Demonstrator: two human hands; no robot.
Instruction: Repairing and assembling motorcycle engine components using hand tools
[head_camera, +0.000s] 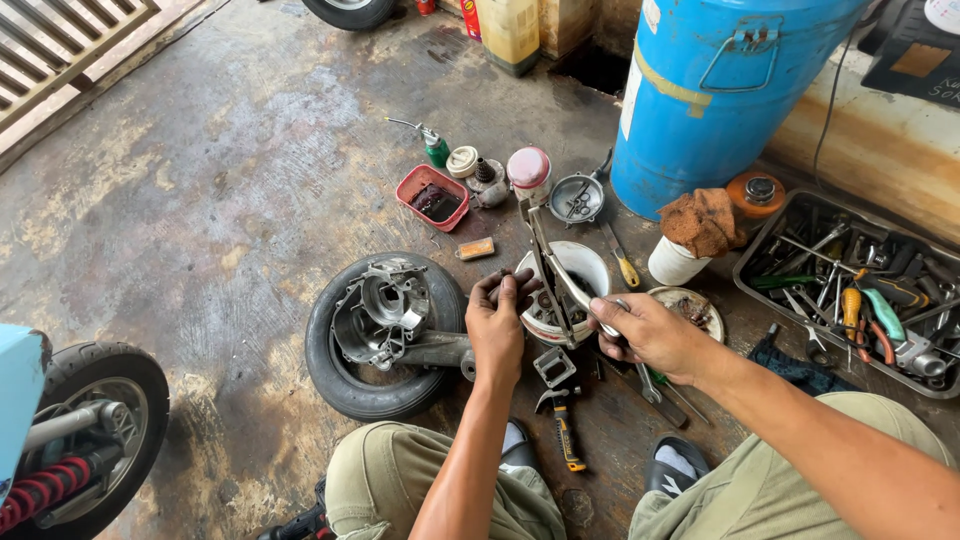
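Held part: a long grey metal bracket (548, 262), like a kickstand or lever arm, stands nearly upright over the white bowl (585, 266), its long axis running from the hands up and slightly left, away from the person.
Left hand (497, 325): fingers curled shut on the bracket's lower end, just left of the bowl and touching its near-left rim area.
Right hand (655, 335): closed round a slim metal tool or second limb (585, 298) that slants up-left to meet the bracket; which of the two it is, I cannot tell.
Nearer hand: both grip at the lower end; the upper end is free.
Just left: a small tyre (345, 385) lying flat on the concrete floor (200, 200), an engine casing (385, 312) resting on it.
Near side: a claw hammer (562, 428) and a square bracket (554, 366) between the knees.
Right: a tool tray (850, 300), crowded.
Far side: a red tub (432, 197), a blue drum (715, 95).
Open room: bare floor lies far-left; elsewhere things crowd close.
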